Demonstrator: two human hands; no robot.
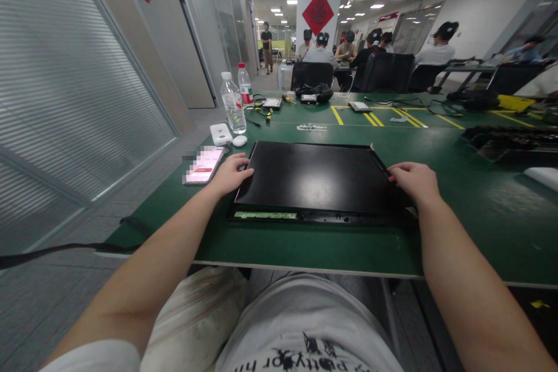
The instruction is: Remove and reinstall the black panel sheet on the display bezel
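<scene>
While the black panel (311,177) lies flat on the green table (479,215), long axis left to right, our left hand (229,174) and right hand (414,181) curl loosely over its short edges.

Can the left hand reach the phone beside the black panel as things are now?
Probably yes. The left hand rests on the black panel's left edge, and the phone lies just beside it with nothing between.

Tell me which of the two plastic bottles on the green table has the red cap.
The farther bottle, standing just behind and to the right of the other, has a red cap and a red-and-green label. The nearer bottle is clear with a white cap.
</scene>
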